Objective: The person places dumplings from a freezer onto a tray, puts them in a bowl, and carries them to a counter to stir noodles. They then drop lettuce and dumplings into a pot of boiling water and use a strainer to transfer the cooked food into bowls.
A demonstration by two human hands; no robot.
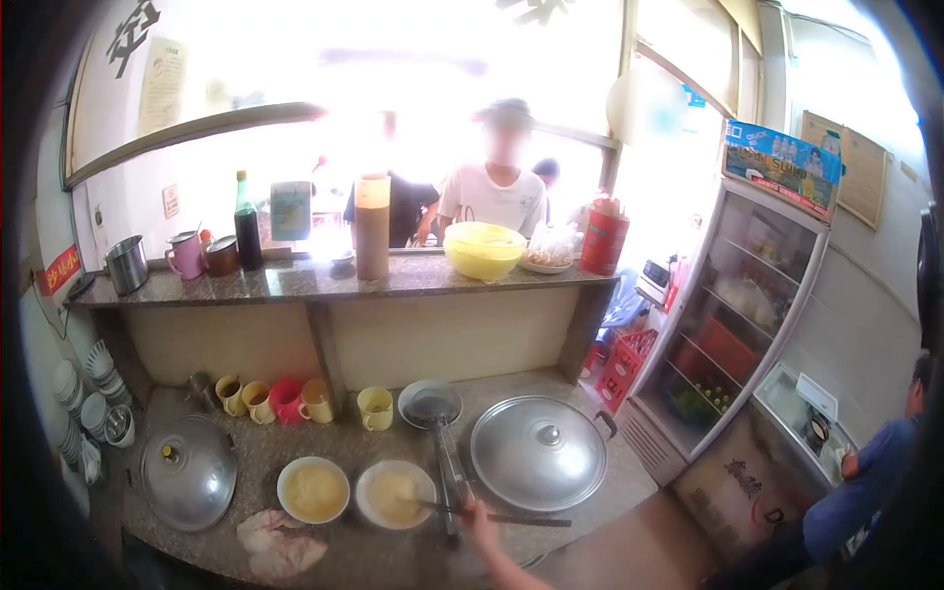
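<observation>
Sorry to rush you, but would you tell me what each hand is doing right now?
Left hand: not in view.
Right hand: closed on chopsticks reaching across to the bowl.

The right hand (pixel 479 518) is only partly seen, its forearm cut off by the bottom edge. Its grip on the chopsticks (pixel 497 514) is too small to tell. Beyond it, window glare swallows the background.

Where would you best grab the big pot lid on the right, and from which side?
Take the lid by the small round knob at the top of its dome, coming straight down from above. The dome is smooth and sloping, with nothing else to hold, and the knob stands clear.
</observation>
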